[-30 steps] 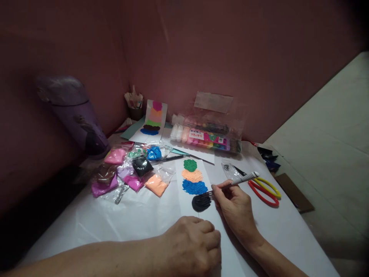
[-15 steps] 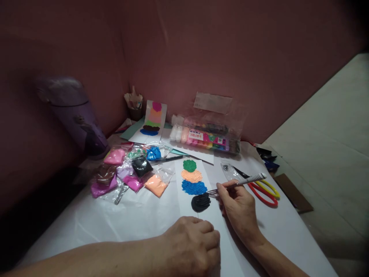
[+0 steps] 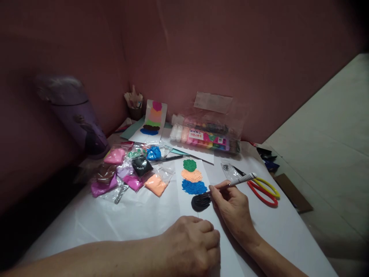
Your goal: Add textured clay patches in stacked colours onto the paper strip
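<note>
My right hand (image 3: pixel 233 207) is closed round a fork (image 3: pixel 240 179) with a striped handle. Its tined end lies over the right part of a black clay patch (image 3: pixel 198 202), whose surface is partly ridged. Above that patch, blue (image 3: pixel 193 187), peach (image 3: pixel 191 176) and green (image 3: pixel 189 165) textured clay patches stand in a column on a white paper strip (image 3: pixel 184 204). Curled into a fist, my left hand (image 3: pixel 193 246) rests over the near part of the strip; nothing sticks out of it, and its palm side is hidden.
Several clay packets (image 3: pixel 155 185) lie left of the strip. Scissors (image 3: pixel 263 194) with red and yellow handles lie to the right. Behind are a clay pack (image 3: pixel 204 136), a card with coloured patches (image 3: pixel 152 119), a cup of sticks (image 3: pixel 135 105) and a purple bottle (image 3: pixel 77 119).
My right hand has moved slightly left with the fork, bringing its tines further over the black clay. My left hand has stayed in place.
</note>
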`<state>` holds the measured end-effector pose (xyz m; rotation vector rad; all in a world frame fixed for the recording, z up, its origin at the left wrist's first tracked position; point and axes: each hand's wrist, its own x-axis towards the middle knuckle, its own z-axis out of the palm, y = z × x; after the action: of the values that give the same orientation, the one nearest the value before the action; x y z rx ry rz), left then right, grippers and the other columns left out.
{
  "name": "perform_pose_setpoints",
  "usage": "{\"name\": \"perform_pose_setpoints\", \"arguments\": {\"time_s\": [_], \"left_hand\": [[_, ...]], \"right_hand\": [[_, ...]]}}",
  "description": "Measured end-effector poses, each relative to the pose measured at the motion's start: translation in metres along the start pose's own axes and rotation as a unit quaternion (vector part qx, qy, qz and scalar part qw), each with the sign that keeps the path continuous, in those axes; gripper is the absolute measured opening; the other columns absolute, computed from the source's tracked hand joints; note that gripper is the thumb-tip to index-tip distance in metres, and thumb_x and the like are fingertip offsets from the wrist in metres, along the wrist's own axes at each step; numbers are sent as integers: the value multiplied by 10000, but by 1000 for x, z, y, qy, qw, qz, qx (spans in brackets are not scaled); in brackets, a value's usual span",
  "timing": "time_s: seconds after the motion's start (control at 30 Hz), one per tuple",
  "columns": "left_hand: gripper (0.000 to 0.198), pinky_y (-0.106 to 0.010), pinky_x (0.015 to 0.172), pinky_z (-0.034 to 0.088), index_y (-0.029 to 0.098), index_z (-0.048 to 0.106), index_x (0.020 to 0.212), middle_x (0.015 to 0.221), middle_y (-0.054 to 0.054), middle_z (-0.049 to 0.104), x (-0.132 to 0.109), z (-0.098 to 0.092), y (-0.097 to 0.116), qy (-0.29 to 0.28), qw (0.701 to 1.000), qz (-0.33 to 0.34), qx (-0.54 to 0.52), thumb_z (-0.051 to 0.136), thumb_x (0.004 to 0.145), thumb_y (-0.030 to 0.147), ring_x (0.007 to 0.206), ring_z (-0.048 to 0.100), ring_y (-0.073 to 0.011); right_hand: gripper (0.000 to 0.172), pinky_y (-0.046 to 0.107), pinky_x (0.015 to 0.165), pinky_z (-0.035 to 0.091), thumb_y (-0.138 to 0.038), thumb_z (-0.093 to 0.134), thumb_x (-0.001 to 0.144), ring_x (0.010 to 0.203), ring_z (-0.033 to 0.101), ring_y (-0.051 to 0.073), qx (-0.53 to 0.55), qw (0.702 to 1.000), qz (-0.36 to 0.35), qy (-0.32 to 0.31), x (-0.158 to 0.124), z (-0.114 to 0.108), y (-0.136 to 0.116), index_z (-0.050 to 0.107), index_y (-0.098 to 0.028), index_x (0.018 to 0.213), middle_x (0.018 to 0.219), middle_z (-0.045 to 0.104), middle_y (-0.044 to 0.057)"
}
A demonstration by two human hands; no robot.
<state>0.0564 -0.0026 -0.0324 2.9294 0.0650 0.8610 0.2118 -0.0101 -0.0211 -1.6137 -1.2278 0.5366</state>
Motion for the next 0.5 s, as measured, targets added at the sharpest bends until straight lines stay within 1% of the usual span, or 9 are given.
{"name": "perform_pose_setpoints", "arguments": {"time_s": [0.17,0.27,0.37,0.5], "left_hand": [[142,-282,533,392,153,528,697,703,-3,550,-2,2,0,6,1000,1,2,504,835,174,647,491,-142],[132,-283,530,397,151,536,703,710,-5,560,-2,1,-1,0,1000,4,-1,514,831,174,651,497,-143],[129,-285,516,395,149,536,695,698,-3,561,0,-2,-1,-8,1000,4,-2,525,822,168,641,499,-144],[109,-285,517,399,146,542,715,700,-3,563,1,-6,-1,-14,1000,3,-2,534,822,167,645,506,-145]], "right_hand": [[230,232,464,408,-386,595,807,484,484,130,-42,999,-8,22,2,0,0,545,-183,712,550,551,-17],[231,234,460,406,-385,591,807,477,481,131,-51,998,-15,37,4,-1,2,544,-182,709,532,536,-22],[238,230,422,383,-393,596,802,436,459,122,-34,999,-1,42,4,-4,4,540,-181,711,508,512,-35],[244,223,380,353,-400,604,796,397,430,109,18,999,20,37,0,-9,3,535,-183,710,489,491,-46]]}}
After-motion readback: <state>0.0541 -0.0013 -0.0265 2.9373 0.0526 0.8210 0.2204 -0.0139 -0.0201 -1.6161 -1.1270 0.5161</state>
